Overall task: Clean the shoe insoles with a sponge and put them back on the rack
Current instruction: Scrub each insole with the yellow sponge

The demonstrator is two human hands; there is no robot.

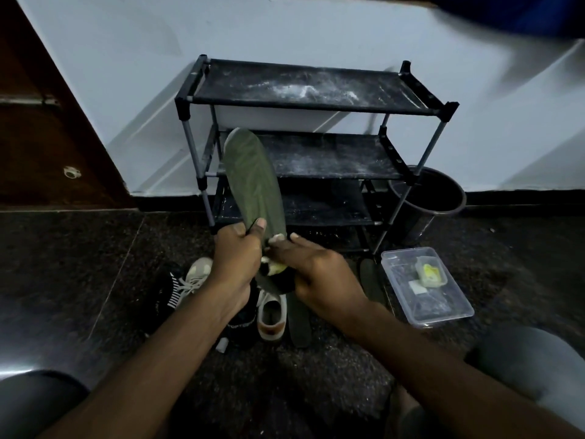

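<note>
Raised green insole [251, 182], heel pinched by left hand [235, 258] fingers; right hand [313, 267] fingers curl round sponge [276, 269] beneath; rack [316, 99] close behind.

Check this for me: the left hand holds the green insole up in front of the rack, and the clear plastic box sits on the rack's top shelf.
One detail is wrong. The head view shows the clear plastic box on the floor to the right of the rack, not on its top shelf. The rest is right: the left hand holds the green insole up in front of the rack.
</note>
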